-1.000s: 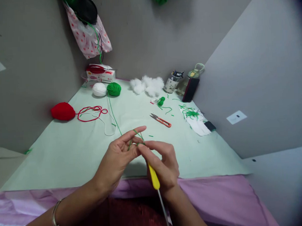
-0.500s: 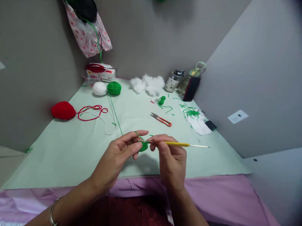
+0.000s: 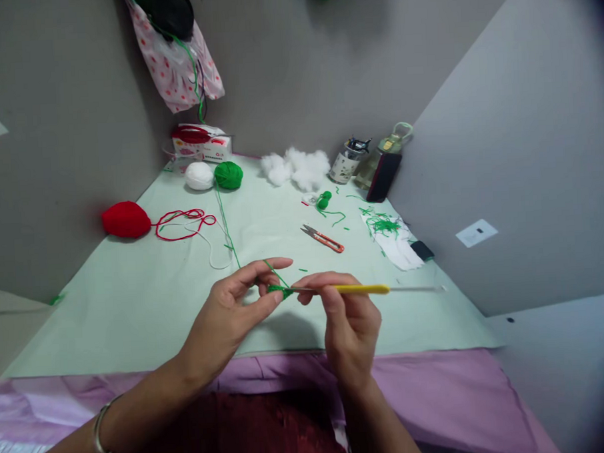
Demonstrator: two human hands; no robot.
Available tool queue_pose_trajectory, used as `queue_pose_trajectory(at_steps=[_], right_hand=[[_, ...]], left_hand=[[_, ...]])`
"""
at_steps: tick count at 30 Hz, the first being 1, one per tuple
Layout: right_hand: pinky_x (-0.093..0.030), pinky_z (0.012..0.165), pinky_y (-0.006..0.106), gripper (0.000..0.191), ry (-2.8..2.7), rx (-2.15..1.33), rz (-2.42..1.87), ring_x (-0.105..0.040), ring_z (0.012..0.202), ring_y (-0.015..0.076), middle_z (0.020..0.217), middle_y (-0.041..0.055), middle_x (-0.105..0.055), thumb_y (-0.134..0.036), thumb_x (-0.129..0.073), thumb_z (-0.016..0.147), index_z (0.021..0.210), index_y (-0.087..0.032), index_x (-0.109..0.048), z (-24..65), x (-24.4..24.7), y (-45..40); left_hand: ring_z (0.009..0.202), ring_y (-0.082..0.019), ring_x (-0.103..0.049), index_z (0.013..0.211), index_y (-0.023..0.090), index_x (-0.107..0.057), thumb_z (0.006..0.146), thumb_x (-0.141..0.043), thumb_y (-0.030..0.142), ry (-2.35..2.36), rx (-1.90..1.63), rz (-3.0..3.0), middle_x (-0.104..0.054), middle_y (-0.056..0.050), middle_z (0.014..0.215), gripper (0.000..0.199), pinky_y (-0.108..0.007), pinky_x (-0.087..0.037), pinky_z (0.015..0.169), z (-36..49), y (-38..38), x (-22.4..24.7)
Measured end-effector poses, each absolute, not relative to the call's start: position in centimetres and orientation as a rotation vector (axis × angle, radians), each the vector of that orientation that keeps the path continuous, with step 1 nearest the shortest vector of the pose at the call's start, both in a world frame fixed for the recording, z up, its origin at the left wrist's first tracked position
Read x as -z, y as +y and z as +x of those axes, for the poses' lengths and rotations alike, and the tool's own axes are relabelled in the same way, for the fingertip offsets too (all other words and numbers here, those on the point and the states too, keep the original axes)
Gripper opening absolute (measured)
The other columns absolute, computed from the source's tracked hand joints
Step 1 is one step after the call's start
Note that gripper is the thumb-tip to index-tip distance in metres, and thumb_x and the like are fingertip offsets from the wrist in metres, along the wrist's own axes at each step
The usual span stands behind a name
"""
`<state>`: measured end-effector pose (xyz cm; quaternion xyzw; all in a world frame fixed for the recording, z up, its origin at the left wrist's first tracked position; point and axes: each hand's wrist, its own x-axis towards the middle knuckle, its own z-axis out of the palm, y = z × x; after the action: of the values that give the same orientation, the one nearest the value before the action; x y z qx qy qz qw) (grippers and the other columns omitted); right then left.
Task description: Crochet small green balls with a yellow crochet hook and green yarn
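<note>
Between the thumb and fingers of my left hand is a small green crochet piece. Green yarn runs from the green ball to this hand and passes over its raised index finger. My right hand is closed around a crochet hook with a yellow handle, held nearly level. The hook's left tip meets the top edge of the crochet piece, where the yarn comes down to it. Its metal other end sticks out to the right.
Orange thread snips lie beyond my hands. A red yarn ball and white yarn ball are at left. White stuffing, a pen jar, a bottle and a phone stand behind. Green scraps lie on white paper.
My right hand and the hook have shifted a little to the right. The crochet piece has tilted and looks flatter, and the yarn over my left index finger is drawn toward the hook.
</note>
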<state>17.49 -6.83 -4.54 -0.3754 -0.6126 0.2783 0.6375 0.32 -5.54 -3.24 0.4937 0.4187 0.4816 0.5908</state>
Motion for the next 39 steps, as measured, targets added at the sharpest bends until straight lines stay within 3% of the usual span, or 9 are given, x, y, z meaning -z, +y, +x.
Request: queue_pose_trajectory(at_steps=[6, 10, 13, 16, 20, 25, 32, 36, 39], right_hand=[[-0.062, 0.082, 0.036, 0.038, -1.847, 0.142, -0.874, -0.073, 0.102, 0.0228, 0.11, 0.0101, -0.077, -0.006, -0.064, 0.096, 0.128, -0.025, -0.072, 17.5, 5.7, -7.5], [-0.059, 0.073, 0.034, 0.027, -1.523, -0.259, -0.855, -0.07, 0.085, 0.0187, 0.095, 0.0052, -0.076, -0.01, -0.058, 0.101, 0.113, -0.026, -0.076, 17.7, 5.3, -7.3], [-0.055, 0.067, 0.031, 0.021, -1.279, -0.662, -0.796, -0.064, 0.071, 0.0148, 0.085, 0.0018, -0.073, -0.018, -0.058, 0.103, 0.099, -0.025, -0.076, 17.6, 4.7, -6.8], [-0.055, 0.069, 0.031, 0.018, -1.235, -0.841, -0.777, -0.065, 0.071, 0.0143, 0.089, 0.0032, -0.075, -0.025, -0.06, 0.103, 0.098, -0.024, -0.077, 17.4, 4.8, -6.4], [-0.058, 0.071, 0.033, 0.019, -1.243, -0.875, -0.813, -0.068, 0.075, 0.0162, 0.093, 0.0059, -0.079, -0.031, -0.061, 0.103, 0.101, -0.023, -0.077, 17.2, 5.3, -6.3], [-0.059, 0.068, 0.03, 0.018, -1.16, -0.928, -0.758, -0.068, 0.069, 0.0135, 0.087, 0.0034, -0.077, -0.032, -0.062, 0.103, 0.096, -0.022, -0.075, 17.4, 5.1, -6.1], [-0.06, 0.069, 0.03, 0.02, -1.297, -0.781, -0.807, -0.071, 0.072, 0.0136, 0.09, 0.0026, -0.078, -0.023, -0.054, 0.106, 0.1, -0.023, -0.073, 17.6, 4.2, -6.8], [-0.062, 0.073, 0.034, 0.025, -1.559, -0.427, -0.828, -0.073, 0.082, 0.0174, 0.095, 0.0043, -0.078, -0.012, -0.051, 0.104, 0.113, -0.025, -0.072, 17.7, 4.4, -7.5], [-0.063, 0.076, 0.036, 0.031, -1.761, -0.097, -0.842, -0.075, 0.092, 0.0213, 0.102, 0.0074, -0.078, -0.009, -0.058, 0.099, 0.122, -0.025, -0.071, 17.7, 5.3, -7.9]], left_hand=[[0.072, -0.013, -0.049, 0.135, 0.027, -0.074, 0.082, -0.087, 0.027, 0.861, -1.104, 0.883, -0.063, 0.002, 0.083, 0.054, -0.025, -0.044, 0.075, 1.1, -5.9, 3.2], [0.054, -0.006, -0.029, 0.128, 0.021, -0.077, 0.082, -0.088, 0.027, 0.71, -0.973, 0.614, -0.051, 0.008, 0.069, 0.048, -0.023, -0.045, 0.072, 0.6, -5.2, 3.1], [0.069, -0.008, -0.048, 0.126, 0.023, -0.079, 0.08, -0.089, 0.024, 0.718, -1.034, 0.644, -0.062, 0.003, 0.083, 0.047, -0.021, -0.045, 0.077, 0.5, -5.1, 2.9], [0.089, -0.013, -0.059, 0.123, 0.025, -0.08, 0.08, -0.089, 0.024, 0.716, -1.044, 0.704, -0.068, 0.0, 0.093, 0.044, -0.021, -0.046, 0.084, 0.7, -5.4, 2.8], [0.101, -0.019, -0.063, 0.121, 0.025, -0.08, 0.082, -0.087, 0.028, 0.702, -1.021, 0.757, -0.073, -0.004, 0.101, 0.04, -0.03, -0.047, 0.097, 1.0, -5.7, 2.8], [0.094, -0.017, -0.057, 0.118, 0.026, -0.082, 0.082, -0.087, 0.029, 0.763, -1.061, 0.802, -0.068, -0.002, 0.094, 0.036, -0.027, -0.045, 0.089, 0.8, -5.7, 2.8], [0.092, -0.018, -0.056, 0.116, 0.028, -0.083, 0.081, -0.088, 0.031, 0.832, -1.099, 0.879, -0.065, -0.002, 0.092, 0.036, -0.027, -0.044, 0.085, 0.6, -5.7, 3.0], [0.08, -0.014, -0.051, 0.119, 0.031, -0.081, 0.086, -0.084, 0.03, 0.944, -1.133, 1.034, -0.062, 0.001, 0.089, 0.033, -0.026, -0.042, 0.077, 0.6, -6.0, 3.3], [0.074, -0.013, -0.049, 0.126, 0.03, -0.078, 0.083, -0.087, 0.028, 0.966, -1.158, 1.036, -0.063, 0.001, 0.09, 0.044, -0.025, -0.043, 0.073, 0.8, -6.2, 3.2]])
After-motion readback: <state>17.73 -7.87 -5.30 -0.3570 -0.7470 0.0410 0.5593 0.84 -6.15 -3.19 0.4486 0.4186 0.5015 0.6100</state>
